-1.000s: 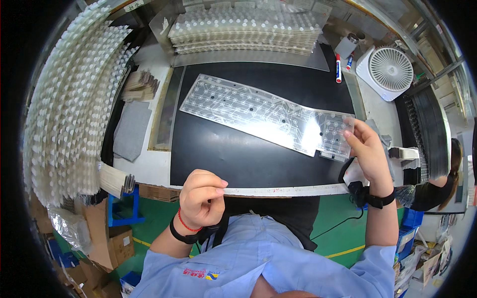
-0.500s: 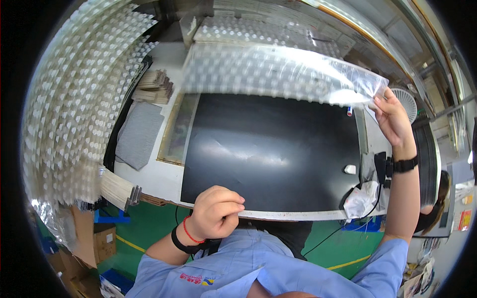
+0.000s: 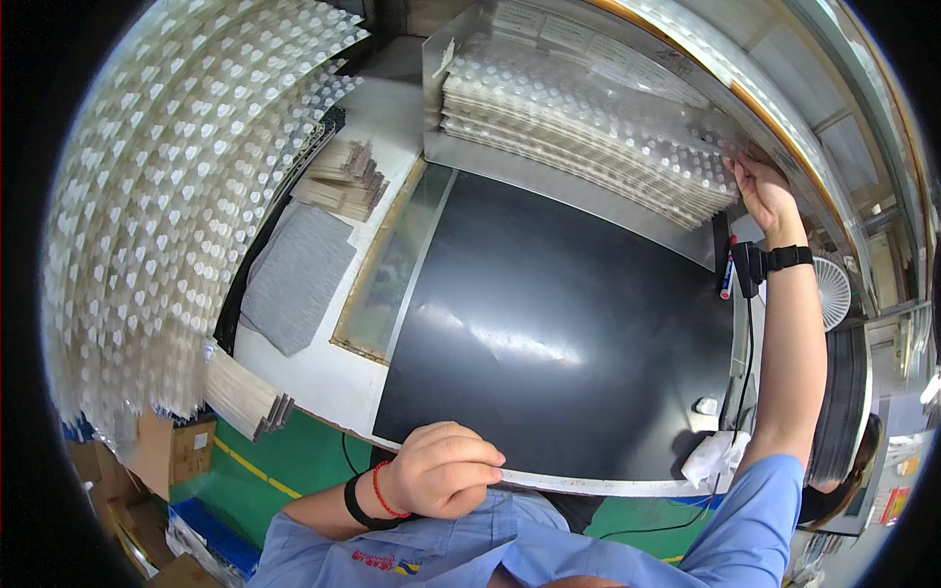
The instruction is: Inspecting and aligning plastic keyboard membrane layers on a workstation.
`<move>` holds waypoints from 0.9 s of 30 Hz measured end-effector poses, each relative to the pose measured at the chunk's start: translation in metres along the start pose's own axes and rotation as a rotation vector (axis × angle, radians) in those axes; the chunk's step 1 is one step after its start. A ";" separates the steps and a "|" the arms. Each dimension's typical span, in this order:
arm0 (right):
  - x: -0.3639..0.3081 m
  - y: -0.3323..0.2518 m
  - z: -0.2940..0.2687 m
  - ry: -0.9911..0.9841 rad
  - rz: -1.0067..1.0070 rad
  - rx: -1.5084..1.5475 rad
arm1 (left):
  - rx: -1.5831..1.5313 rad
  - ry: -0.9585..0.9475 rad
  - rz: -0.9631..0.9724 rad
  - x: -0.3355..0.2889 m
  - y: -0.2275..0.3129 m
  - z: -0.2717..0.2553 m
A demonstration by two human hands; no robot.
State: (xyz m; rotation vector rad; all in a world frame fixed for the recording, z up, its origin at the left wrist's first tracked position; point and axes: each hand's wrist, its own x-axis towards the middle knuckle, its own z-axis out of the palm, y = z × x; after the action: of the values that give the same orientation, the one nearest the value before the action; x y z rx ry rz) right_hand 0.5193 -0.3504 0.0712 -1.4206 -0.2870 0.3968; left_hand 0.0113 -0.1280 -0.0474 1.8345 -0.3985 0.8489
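My right hand (image 3: 767, 198) reaches to the far right, its fingers at the right end of a clear plastic sheet with rows of white dots (image 3: 608, 113). This sheet lies on top of a stack of similar dotted sheets (image 3: 578, 162) behind the black mat. The fingertips are partly lost against the clear plastic, but they appear pinched on its corner. My left hand (image 3: 446, 470) rests closed, fingers curled, over the near edge of the black mat (image 3: 549, 294); nothing shows in it.
A tall pile of dotted sheets (image 3: 186, 196) stands at the left, with a grey cloth (image 3: 299, 279) and bundled strips (image 3: 338, 181) beside it. On the right are a marker pen (image 3: 727, 278), a small white object (image 3: 706, 405), crumpled tissue (image 3: 716, 459) and a white fan (image 3: 831, 294).
My right hand has carried the dotted sheet away from me, from above the mat's far part onto the stack behind. My left hand stays closed near the front edge. The view has shifted.
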 end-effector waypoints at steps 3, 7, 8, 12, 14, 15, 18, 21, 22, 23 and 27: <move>-0.010 0.005 0.025 0.187 -0.120 -0.109 | -0.032 -0.040 -0.034 0.002 0.002 -0.002; -0.022 0.008 0.039 0.258 -0.193 -0.233 | -0.015 -0.049 -0.037 0.004 0.003 -0.001; -0.025 0.010 0.040 0.354 -0.287 -0.431 | -0.010 -0.050 -0.042 0.004 0.003 -0.001; -0.046 0.007 0.068 0.393 -0.346 -1.133 | 0.012 -0.025 -0.073 -0.001 0.003 0.000; -0.039 0.029 0.048 0.268 -0.485 -1.339 | 0.012 -0.030 -0.042 0.001 0.001 0.003; -0.039 0.034 0.051 0.255 -0.504 -1.294 | 0.038 -0.026 -0.027 0.001 0.002 0.002; -0.055 0.024 0.062 0.314 -0.556 -1.279 | 0.012 0.029 -0.001 -0.001 0.003 0.003; -0.091 0.017 0.083 0.310 -0.553 -1.309 | 0.018 0.003 0.085 0.005 0.019 -0.013; -0.102 0.022 0.083 0.308 -0.609 -1.325 | 0.044 -0.042 0.139 0.010 0.036 -0.028; -0.124 0.021 0.101 0.205 -0.664 -1.250 | 0.052 -0.016 0.208 0.013 0.058 -0.049; -0.216 0.002 0.155 -0.100 -0.722 -1.107 | 0.655 0.554 0.625 0.018 0.112 -0.129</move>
State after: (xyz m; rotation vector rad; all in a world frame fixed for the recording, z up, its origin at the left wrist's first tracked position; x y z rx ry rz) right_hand 0.2588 -0.3050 0.0985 -2.2101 -1.1834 -0.3712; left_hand -0.0926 -0.0557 0.0689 1.9500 -0.3576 2.0511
